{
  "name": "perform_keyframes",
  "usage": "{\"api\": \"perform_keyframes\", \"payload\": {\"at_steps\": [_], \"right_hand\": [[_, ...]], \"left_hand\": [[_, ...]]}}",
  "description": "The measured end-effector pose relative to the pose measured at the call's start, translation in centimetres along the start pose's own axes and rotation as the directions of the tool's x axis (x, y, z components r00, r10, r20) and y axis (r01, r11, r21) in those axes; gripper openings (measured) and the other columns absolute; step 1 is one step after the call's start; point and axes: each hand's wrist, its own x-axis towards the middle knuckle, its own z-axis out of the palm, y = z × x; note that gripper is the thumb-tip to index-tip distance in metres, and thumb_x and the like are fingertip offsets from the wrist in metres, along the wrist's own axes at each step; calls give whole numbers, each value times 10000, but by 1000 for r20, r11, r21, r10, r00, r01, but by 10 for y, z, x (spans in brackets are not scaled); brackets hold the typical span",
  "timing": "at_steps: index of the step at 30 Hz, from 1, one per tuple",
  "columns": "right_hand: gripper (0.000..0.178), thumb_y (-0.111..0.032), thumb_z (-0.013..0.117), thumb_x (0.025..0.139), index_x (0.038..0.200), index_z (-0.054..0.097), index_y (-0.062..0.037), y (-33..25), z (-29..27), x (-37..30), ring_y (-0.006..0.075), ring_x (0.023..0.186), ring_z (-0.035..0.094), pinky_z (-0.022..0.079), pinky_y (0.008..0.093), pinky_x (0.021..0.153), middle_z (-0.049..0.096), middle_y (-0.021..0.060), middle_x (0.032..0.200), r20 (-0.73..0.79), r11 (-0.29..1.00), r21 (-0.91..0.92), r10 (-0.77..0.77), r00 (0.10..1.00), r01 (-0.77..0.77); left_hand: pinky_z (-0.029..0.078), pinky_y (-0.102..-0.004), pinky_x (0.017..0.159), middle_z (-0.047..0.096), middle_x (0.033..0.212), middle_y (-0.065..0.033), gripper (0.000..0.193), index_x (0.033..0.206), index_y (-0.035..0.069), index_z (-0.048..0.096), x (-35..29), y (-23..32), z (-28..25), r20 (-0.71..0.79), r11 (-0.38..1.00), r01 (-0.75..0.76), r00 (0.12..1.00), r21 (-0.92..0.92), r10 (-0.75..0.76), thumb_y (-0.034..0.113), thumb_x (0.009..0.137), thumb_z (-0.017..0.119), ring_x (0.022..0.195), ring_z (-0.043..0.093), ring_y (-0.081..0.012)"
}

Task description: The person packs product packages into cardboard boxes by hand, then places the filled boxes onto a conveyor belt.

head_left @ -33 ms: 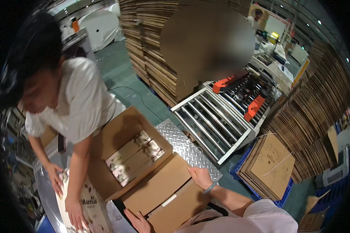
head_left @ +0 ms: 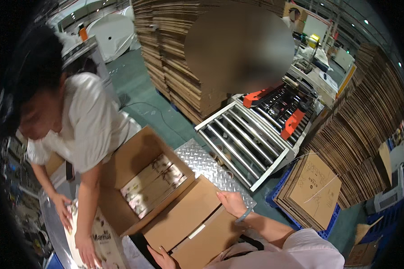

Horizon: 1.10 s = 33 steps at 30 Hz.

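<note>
A brown cardboard box [head_left: 179, 240] is in front of me, its two top flaps meeting along a narrow gap with a small white strip in it. My right hand [head_left: 233, 205] is closed around the box's right far corner. At its left near edge, my left hand [head_left: 162, 259] grips the side, partly cut off by the frame's lower edge. Just beyond stands an open carton [head_left: 134, 154] with printed packs [head_left: 155, 184] lying inside. To the left, a co-worker's hands [head_left: 86, 251] rest on pale printed packs [head_left: 104, 240].
A metal checker-plate surface [head_left: 206, 163] lies beyond the boxes, leading toward a roller conveyor [head_left: 242, 143] with orange guides [head_left: 293, 123]. Flattened cartons [head_left: 316, 190] sit on a blue pallet [head_left: 274, 193] at right. Taller cardboard stacks [head_left: 354, 125] rise behind. The co-worker [head_left: 83, 121] leans in at left.
The view has shifted slightly. The co-worker's head and shoulders have dipped lower. My left hand has moved a little to the right along the box; my right hand keeps its hold.
</note>
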Motion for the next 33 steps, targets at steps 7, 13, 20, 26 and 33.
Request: {"api": "perform_keyframes", "payload": {"at_steps": [7, 13, 20, 26, 33], "right_hand": [[334, -333, 475, 895, 758, 635, -75, 90, -141, 179, 382, 660, 594, 480, 468, 618, 614, 194, 696, 70, 965, -157, -200, 977, 208], [347, -343, 471, 877, 1058, 565, -63, 182, -256, 342, 279, 1046, 549, 463, 413, 792, 575, 148, 1144, -97, 779, -591, -326, 940, 209], [633, -420, 372, 909, 1361, 301, 18, 278, -307, 399, 256, 1368, 187, 135, 457, 1108, 250, 152, 1457, 87, 706, -640, -325, 942, 303], [602, -383, 443, 890, 1346, 336, -6, 372, -381, 420, 280, 1343, 244, 183, 465, 1093, 281, 174, 1433, -90, 872, -466, -214, 973, 149], [295, -116, 552, 820, 1102, 543, -28, 566, -299, 36, 266, 963, 562, 471, 342, 804, 569, 153, 1041, -684, 913, 267, 405, 607, -308]], "left_hand": [[386, -365, 945, 422, 1336, -158, 614, 1377, 7, 284, -78, 158, 184, 196, 784, 453, 891, -423, -410, 406, 938, 440, 1115, 472, -299], [171, -374, 1081, 99, 1468, -209, 590, 1419, -4, 30, -40, 338, 348, 120, 766, 83, 993, -637, -7, 232, 978, 344, 1339, 191, -310], [169, -350, 1082, 182, 1450, -216, 558, 1403, -49, 88, 69, 496, 478, 150, 796, -175, 937, -580, 316, 143, 951, 353, 1326, 224, -305], [240, -375, 1058, 302, 1414, -167, 582, 1414, 39, 183, 50, 535, 562, 524, 756, 156, 806, -635, 273, 376, 966, 341, 1304, 291, -258], [400, -315, 900, 492, 1217, -165, 489, 1254, -69, 422, 27, 244, 468, 827, 997, 70, 559, 31, -65, 303, 940, 465, 1104, 484, -220]]}}
